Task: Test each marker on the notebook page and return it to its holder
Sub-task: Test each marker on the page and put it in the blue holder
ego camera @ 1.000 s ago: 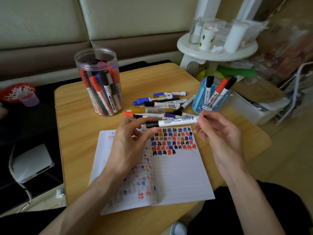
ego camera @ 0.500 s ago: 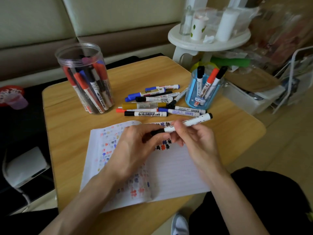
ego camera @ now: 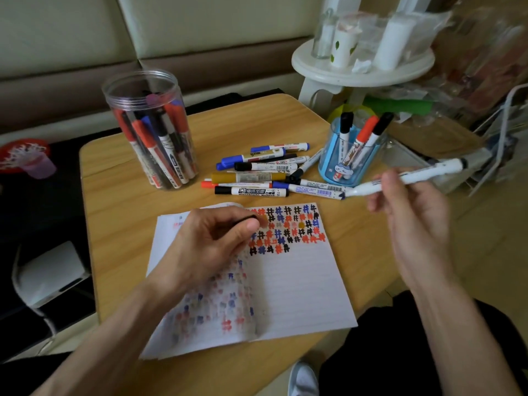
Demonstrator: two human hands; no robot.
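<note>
My right hand [ego camera: 411, 212] grips an uncapped white marker [ego camera: 425, 175], held nearly level above the table's right edge, right of the notebook. My left hand [ego camera: 211, 244] rests on the notebook page [ego camera: 300, 281] with its fingers closed around the marker's black cap [ego camera: 251, 218], mostly hidden. The page carries rows of black, blue and red hash marks at its top. A blue holder [ego camera: 343, 164] with three markers stands behind the right hand. Several loose markers [ego camera: 257, 178] lie on the wooden table between the holder and a clear plastic jar [ego camera: 154, 132] full of markers.
A white round stand [ego camera: 363, 70] with cups and bottles sits behind the table's far right corner. A white bin [ego camera: 423, 161] and a wire rack [ego camera: 503, 138] crowd the right side. A sofa runs along the back. A red object [ego camera: 23, 155] lies far left.
The two hands pulled apart: the right hand drew the marker body away to the right, off the page, while the left hand stayed on the notebook keeping the black cap.
</note>
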